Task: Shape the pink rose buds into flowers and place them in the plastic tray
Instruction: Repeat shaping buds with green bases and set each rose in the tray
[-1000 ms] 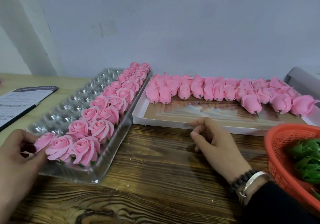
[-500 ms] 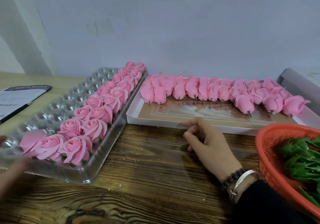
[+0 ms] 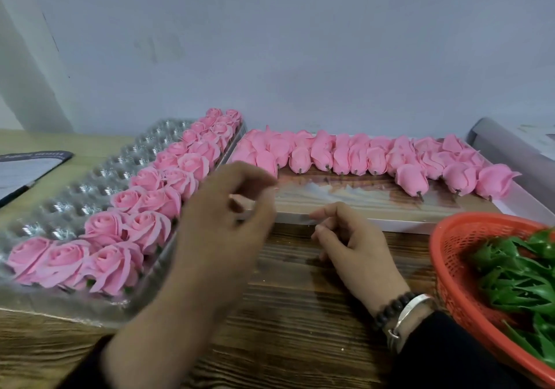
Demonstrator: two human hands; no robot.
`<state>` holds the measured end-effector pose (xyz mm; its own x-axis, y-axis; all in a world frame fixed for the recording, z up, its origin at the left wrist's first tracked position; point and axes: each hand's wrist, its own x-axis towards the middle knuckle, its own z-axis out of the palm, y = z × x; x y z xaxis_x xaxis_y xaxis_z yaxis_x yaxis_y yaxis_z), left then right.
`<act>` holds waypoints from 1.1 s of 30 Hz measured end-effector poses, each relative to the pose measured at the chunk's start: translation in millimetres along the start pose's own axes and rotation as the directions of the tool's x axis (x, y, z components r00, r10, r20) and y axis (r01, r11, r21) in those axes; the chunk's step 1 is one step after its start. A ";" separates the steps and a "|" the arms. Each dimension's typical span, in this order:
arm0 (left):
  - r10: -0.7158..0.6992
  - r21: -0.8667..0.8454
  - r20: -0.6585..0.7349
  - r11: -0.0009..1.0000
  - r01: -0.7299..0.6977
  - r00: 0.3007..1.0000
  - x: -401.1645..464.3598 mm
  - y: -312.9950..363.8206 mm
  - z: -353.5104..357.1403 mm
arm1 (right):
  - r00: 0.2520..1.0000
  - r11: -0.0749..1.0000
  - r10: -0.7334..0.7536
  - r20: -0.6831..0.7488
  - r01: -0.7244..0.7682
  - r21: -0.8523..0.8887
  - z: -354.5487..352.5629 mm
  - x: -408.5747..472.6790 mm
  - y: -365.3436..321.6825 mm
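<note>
You have a dark wooden table (image 3: 288, 322) with a coarse, streaked grain. The tray (image 3: 90, 184) is clear glossy plastic, its cups glinting. The roses (image 3: 111, 265) and buds (image 3: 411, 179) look soft, matt and foam-like. The box (image 3: 354, 202) has a white card rim and a shiny floor. The basket (image 3: 450, 268) is red plastic mesh holding glossy green plastic leaves (image 3: 516, 280). Your wrist carries a metal bangle (image 3: 411, 313) and dark matt beads (image 3: 390, 307).

Left hand (image 3: 228, 208) motion-blurred; orange basket (image 3: 450, 256) cut off at right edge.
</note>
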<state>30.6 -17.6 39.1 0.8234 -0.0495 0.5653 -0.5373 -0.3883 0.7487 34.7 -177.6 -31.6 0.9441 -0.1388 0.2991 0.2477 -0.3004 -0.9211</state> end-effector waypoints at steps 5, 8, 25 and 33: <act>-0.168 -0.104 0.151 0.977 0.185 0.974 -12.0 -28.9 64.0 | 0.994 1.000 0.000 -0.106 -0.002 -0.014 -5.4 1.6 -1.9; -0.231 -0.118 0.303 0.954 0.277 0.925 -23.6 -45.8 74.4 | 0.988 0.999 0.009 -0.154 -0.015 -0.036 -7.9 2.3 -1.9; -0.236 -0.204 0.419 0.917 0.344 0.877 -18.3 -51.0 69.3 | 0.776 0.353 0.241 -0.583 -0.629 -0.692 -54.3 100.4 6.8; -0.244 -0.177 0.432 0.921 0.347 0.868 -18.0 -47.3 67.9 | 0.778 0.345 0.444 -0.444 -0.606 -0.717 -71.4 111.0 28.2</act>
<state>53.6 -60.9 -30.1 0.9248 -0.3460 0.1579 -0.2411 -0.2122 0.9470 130.9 -268.8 -6.6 0.7483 -0.6601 -0.0656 -0.6423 -0.6962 -0.3207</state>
